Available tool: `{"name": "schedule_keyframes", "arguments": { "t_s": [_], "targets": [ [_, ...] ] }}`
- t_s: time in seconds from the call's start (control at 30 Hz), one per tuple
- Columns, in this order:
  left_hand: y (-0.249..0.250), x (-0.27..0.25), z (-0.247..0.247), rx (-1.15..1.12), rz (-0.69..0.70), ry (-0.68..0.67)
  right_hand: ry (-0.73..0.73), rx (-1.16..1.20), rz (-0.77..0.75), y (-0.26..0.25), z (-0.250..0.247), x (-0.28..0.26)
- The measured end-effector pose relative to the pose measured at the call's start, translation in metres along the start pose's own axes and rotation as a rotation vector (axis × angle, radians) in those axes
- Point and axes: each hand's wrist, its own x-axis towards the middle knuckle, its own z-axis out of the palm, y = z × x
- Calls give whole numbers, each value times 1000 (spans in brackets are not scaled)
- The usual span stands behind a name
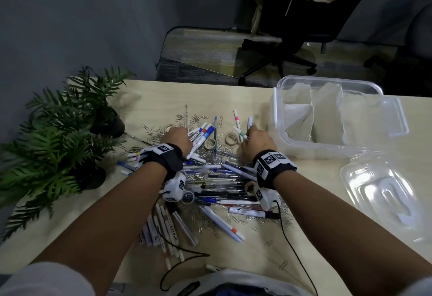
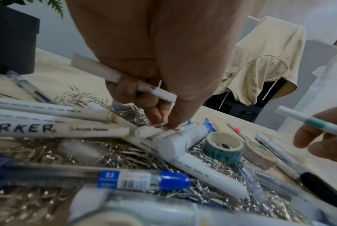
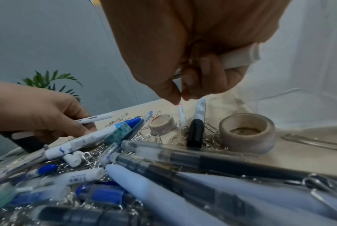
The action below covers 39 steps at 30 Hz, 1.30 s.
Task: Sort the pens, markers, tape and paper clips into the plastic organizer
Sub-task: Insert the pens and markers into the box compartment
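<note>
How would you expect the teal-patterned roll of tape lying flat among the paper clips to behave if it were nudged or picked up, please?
The teal tape roll lies flat on its side, so a nudge would probably slide it, not roll it. It rests partly on loose paper clips, so it may skid and drag some along. Its hollow cardboard core suggests it is light and stiff enough to pinch.

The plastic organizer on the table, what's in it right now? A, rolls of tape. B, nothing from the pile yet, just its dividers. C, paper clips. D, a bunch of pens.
B: the plastic organizer shows only its pale dividers, while the pens, tape rolls and paper clips all lie heaped on the table.
</note>
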Motion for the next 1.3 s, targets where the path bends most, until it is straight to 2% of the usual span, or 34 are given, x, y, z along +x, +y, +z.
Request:
{"name": "schedule_keyframes", "arguments": {
  "t_s": [0.17, 0.5, 0.63, 0.77, 1.1, 1.3],
  "targets": [
    [-2, -6, -6, -43, 10, 24, -26, 19, 148, 0, 11, 5],
    [-8, 7, -13, -220, 62, 105, -29, 75, 298, 5, 14, 13],
    [-10, 18, -7, -167, 103, 105, -34, 75, 282, 0, 14, 15],
    [-11, 23, -4, -173, 96, 77, -72, -61, 215, -8, 11, 16],
    [-7, 25, -2, 27, 119, 83, -84, -45, 167, -3, 13, 16],
    [-5, 24, -1, 126, 120, 52, 12, -17, 116, -11, 10, 18]
  ]
}}
